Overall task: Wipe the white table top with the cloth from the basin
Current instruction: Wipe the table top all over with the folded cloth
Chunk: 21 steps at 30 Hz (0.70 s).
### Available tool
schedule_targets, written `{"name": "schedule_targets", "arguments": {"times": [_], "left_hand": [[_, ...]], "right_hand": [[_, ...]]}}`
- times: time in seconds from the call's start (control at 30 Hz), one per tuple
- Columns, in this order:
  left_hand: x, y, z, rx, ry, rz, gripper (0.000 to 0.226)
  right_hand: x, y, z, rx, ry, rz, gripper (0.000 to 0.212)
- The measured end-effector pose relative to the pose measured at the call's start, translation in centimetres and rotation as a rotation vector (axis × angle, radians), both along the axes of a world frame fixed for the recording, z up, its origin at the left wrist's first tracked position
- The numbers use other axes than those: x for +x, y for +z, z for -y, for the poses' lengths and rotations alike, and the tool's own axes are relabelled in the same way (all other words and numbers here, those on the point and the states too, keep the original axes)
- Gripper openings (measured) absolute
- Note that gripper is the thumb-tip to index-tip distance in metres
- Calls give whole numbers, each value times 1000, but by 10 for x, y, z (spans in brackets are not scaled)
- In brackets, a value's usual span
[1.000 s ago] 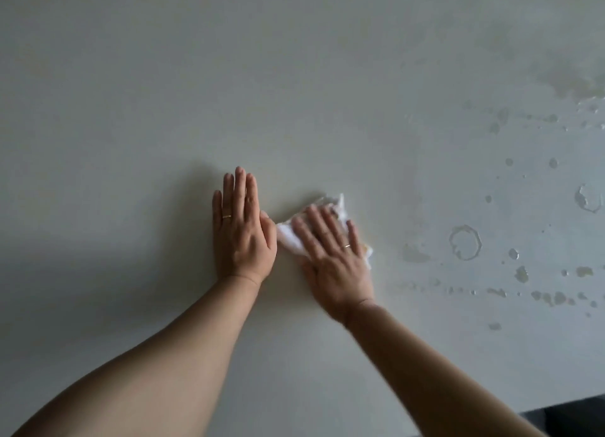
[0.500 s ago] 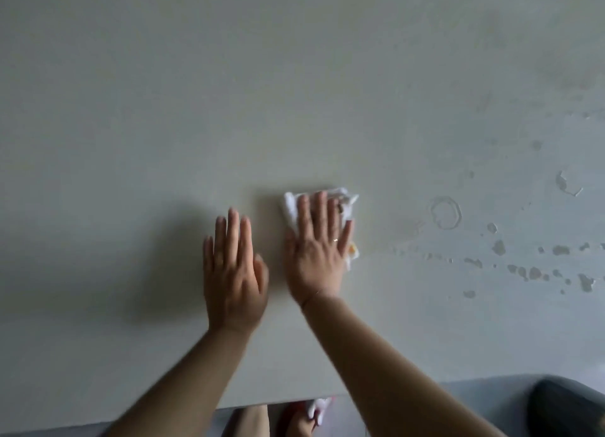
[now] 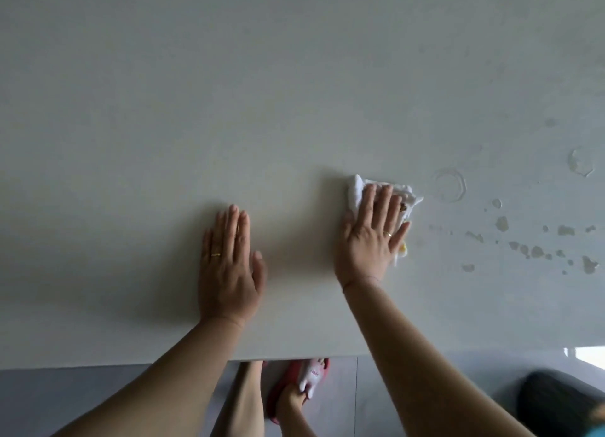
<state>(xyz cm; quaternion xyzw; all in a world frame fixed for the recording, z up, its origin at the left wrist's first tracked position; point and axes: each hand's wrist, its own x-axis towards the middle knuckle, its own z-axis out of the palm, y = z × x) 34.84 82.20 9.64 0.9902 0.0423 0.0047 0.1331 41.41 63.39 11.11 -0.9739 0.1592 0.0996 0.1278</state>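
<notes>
Pressing a white cloth [image 3: 355, 191] flat to the desk [image 3: 131, 109], the right hand [image 3: 371, 233] lies palm down with fingers spread, so most of the cloth is hidden beneath it; only crumpled edges show past the fingertips and along the little-finger side, where a small yellow patch peeks out. Whether the cloth is folded or bunched under the palm cannot be made out. It sits right of centre, towards the near edge of the desk. The left hand [image 3: 229, 266] rests flat and empty on the bare desk well apart from the cloth, fingers together, thumb out. Each hand wears a ring. To the right of the cloth, pale wet rings [image 3: 449, 185] and scattered droplets [image 3: 537, 251] mark the surface, faint and hard to read further back. Below the desk edge, grey floor [image 3: 65, 400] shows, with a foot in a red slipper [image 3: 288, 387] partly covered by the forearms. A dark blurred object [image 3: 556, 400] is cut off at the lower right corner.
</notes>
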Motion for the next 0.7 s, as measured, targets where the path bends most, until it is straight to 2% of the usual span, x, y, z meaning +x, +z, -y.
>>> {"name": "schedule_targets", "arguments": {"times": [0.17,0.3,0.33,0.47,0.6,0.63,0.7], "left_hand": [[2,-2,-1,26,4,55,55],[1,-1,0,-13,5,76,58],[0,-2,0,-19,2,78,59],[0,-3,0,-14,-21,84,59],[0,-3,0,-9,-28,92,59],[1,-2,0,-12,-27,89,59],[3,1,1,-40,-14,85,59]], "right_hand": [[-58,5,-86,112,303,15,58],[-61,0,-41,115,623,96,51],[-58,-2,-17,91,631,115,52],[-55,-2,45,-36,311,74,59],[-65,-3,3,-15,-2,46,67],[-74,-2,-18,9,6,54,67],[-103,-3,-61,47,152,72,65]]}}
